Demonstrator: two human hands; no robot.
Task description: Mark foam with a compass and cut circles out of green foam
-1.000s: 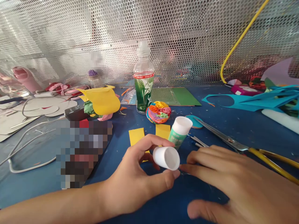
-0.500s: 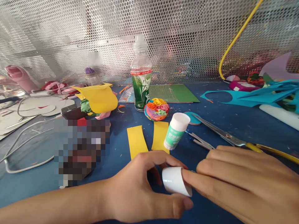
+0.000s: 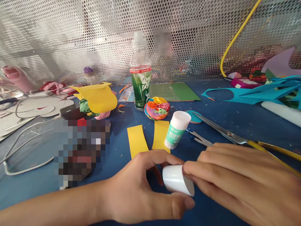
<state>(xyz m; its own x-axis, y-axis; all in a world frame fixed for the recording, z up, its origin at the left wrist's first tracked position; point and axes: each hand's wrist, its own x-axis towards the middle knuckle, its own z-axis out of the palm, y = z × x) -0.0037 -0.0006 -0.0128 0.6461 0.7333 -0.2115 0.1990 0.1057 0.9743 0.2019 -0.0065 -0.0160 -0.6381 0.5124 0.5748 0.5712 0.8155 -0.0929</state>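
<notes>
My left hand [image 3: 150,188] is curled round a short, glossy white cylinder [image 3: 175,179], held on its side between thumb and fingers. One end of it is cut at a slant. From the right, my right hand [image 3: 237,179] reaches in with its fingers close together. Its foremost fingertips are at the cylinder's upper right rim; how far they grip it is partly hidden. Just beyond my hands stands a white and green glue stick [image 3: 175,130]. Beside it are two yellow paper strips [image 3: 137,139], one partly behind the glue stick.
Behind lie a round multicoloured paper flower piece [image 3: 156,109], a green bottle [image 3: 141,78] and a green sheet [image 3: 184,92]. Large scissors [image 3: 229,133] lie near my right hand. Cut blue paper [image 3: 244,95] is at right; a yellow paper shape [image 3: 98,97] and white cable [image 3: 28,172] at left.
The fingertip of my right hand, which reached to the cylinder's end, has shifted up onto its rim. The cylinder has turned slightly in my left hand, showing more of its slanted end.
</notes>
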